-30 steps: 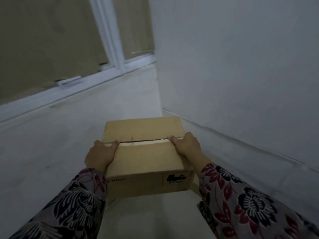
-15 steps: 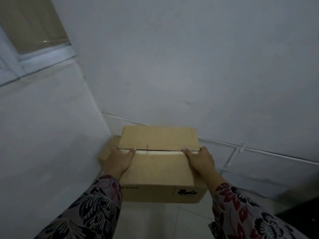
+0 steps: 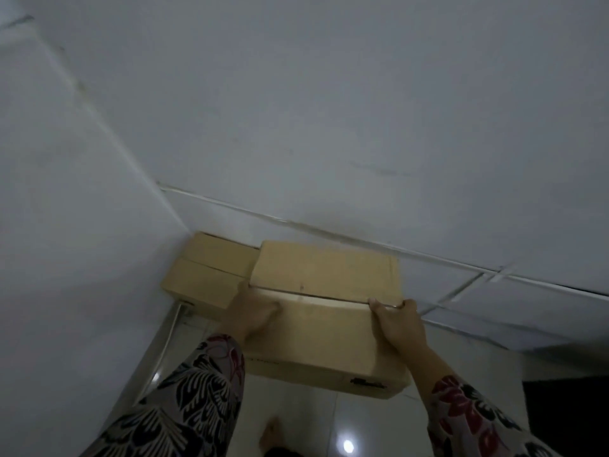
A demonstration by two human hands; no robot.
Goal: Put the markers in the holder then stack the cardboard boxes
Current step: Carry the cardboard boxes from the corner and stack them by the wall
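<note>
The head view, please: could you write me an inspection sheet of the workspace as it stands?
Surface: glossy tiled floor, with light glints.
Job's things: carried box, flaps shut, held above the floor; corner box on the floor in the wall corner, to its left. No markers or holder seen.
Clutter: nothing seen.
Grippers: left hand on the carried box's left side, right hand on its right, fingers at the flap seam.
Cables: thin white line along the wall base, cable or trim, cannot tell.
Surroundings: pale walls; dark patch at lower right; a bare foot below.
</note>
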